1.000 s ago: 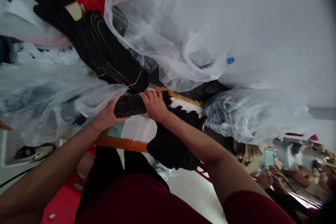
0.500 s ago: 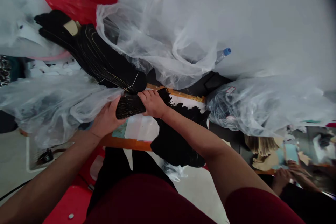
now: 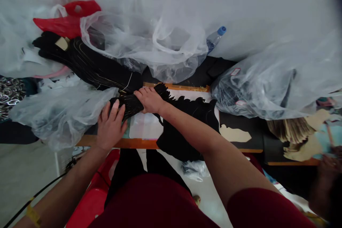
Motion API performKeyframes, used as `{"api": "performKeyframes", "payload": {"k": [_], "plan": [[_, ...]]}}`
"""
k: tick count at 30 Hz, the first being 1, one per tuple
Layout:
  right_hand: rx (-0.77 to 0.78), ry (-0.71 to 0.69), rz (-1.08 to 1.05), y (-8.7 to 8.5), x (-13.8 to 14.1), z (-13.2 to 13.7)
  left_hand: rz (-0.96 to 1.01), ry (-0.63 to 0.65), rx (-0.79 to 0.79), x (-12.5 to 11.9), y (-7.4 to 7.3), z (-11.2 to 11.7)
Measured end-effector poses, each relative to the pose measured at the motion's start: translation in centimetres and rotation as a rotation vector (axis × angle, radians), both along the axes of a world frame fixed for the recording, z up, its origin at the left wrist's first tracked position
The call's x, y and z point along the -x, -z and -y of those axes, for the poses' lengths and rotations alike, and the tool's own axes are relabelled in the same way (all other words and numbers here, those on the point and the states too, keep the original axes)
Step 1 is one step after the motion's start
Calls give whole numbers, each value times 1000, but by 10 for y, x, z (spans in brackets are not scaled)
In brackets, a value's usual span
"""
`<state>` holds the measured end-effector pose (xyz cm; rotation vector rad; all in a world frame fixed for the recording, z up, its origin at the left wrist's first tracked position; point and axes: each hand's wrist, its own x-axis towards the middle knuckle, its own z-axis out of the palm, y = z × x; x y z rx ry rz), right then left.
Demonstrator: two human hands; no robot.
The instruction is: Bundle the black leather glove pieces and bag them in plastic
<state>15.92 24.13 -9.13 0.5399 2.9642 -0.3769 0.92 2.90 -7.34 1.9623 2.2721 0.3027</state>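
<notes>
Right grip (image 3: pixel 149 99) is narrow, closed over a bundle of black fibres (image 3: pixel 127 107); left grip (image 3: pixel 110 126) is wide, fingers spread, touching the bundle's near end; the bundle lies across a white paper sheet (image 3: pixel 143 126) on an orange-edged tabletop (image 3: pixel 117 143); even pressure from both palms would likely keep the strands lying together, while a loose hold risks fanning them; a ragged black cloth (image 3: pixel 187 131) lies under the right forearm; a long stitched black bundle (image 3: pixel 98 67) lies just beyond, beside a clear plastic bag (image 3: pixel 171 50); a red bag (image 3: pixel 61 25) and water bottle (image 3: pixel 213 39) sit farther off; a co-worker's blurred hand (image 3: pixel 328 164) shows far right.
</notes>
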Motion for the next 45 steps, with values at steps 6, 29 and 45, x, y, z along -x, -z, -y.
{"api": "performKeyframes", "payload": {"k": [6, 29, 45], "plan": [[-9, 7, -1, -1, 0, 1, 37, -58, -35, -10, 0, 1], [2, 21, 0, -1, 2, -2, 105, -161, 9, -16, 2, -21], [28, 35, -36, 6, 3, -3, 265, -210, -148, -17, 19, -1]]}}
